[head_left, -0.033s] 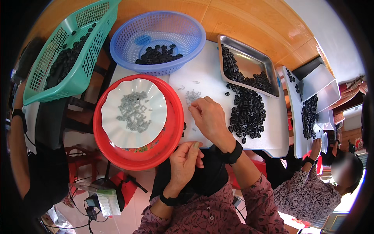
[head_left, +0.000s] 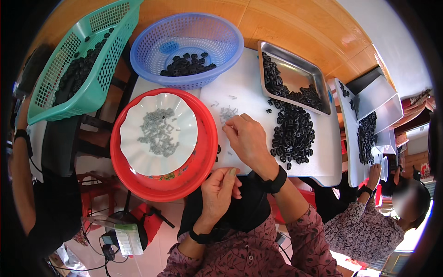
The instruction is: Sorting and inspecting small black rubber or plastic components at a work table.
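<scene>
My right hand [head_left: 248, 142] is over the white table with its fingers bent and drawn together, just below a small heap of clear plastic pieces [head_left: 228, 112]. Its fingertips point away from view, so anything between them is hidden. At the table's front edge my left hand [head_left: 219, 191] is closed, thumb pressed along the curled fingers; I cannot make out what it holds. Left of both hands, a white wavy-edged plate [head_left: 131, 143] with many clear pieces [head_left: 159, 131] rests on a red round basin [head_left: 210, 143]. Loose small black oval parts [head_left: 294, 136] lie in a pile right of my right hand.
A blue perforated basket [head_left: 226, 60] and a metal tray [head_left: 295, 67], both holding black parts, stand at the back. At far left is a green basket [head_left: 104, 69]. Another person [head_left: 369, 221] sits at a table on the right; a person's arm [head_left: 20, 184] shows at left.
</scene>
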The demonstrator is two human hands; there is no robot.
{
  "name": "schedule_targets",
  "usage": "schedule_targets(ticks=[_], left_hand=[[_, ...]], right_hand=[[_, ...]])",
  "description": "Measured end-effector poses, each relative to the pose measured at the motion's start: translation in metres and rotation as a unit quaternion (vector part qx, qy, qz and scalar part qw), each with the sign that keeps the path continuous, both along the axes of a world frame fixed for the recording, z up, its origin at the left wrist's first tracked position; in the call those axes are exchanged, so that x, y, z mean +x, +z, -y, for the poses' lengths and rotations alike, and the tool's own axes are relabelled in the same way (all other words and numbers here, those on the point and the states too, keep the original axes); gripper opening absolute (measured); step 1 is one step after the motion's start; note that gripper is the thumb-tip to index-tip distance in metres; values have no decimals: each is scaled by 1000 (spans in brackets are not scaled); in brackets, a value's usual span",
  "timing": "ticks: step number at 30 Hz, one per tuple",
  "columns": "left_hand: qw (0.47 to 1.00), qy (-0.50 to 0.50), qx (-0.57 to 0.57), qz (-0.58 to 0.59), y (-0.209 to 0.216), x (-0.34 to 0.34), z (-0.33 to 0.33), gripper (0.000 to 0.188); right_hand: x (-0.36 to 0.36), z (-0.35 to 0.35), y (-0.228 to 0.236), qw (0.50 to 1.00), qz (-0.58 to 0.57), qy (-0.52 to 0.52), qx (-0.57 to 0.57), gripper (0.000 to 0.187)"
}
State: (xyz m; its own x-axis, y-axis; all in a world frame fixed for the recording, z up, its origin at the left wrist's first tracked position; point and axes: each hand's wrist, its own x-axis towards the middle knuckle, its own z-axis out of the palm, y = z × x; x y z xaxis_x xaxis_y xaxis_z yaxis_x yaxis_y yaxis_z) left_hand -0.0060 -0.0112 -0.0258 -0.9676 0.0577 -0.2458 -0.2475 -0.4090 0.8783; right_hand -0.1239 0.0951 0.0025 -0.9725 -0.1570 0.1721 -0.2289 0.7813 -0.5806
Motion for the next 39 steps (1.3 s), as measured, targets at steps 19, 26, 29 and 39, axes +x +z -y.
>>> schedule_targets(ticks=[19,26,29,39], left_hand=[[994,44,8,-100,4,9,-7,17],[987,-59,-30,-149,1,16,-15,12],[986,-74,-37,-147,5,18,-21,11],[997,-52,-7,-59,1,23,-37,13]], right_hand=[[105,-35,27,985,81,48,-144,17],[134,-65,23,882,295,-27,-368,22],[138,-74,27,860,318,-36,-397,22],[119,-98,9,977,-101,-146,-115,7]])
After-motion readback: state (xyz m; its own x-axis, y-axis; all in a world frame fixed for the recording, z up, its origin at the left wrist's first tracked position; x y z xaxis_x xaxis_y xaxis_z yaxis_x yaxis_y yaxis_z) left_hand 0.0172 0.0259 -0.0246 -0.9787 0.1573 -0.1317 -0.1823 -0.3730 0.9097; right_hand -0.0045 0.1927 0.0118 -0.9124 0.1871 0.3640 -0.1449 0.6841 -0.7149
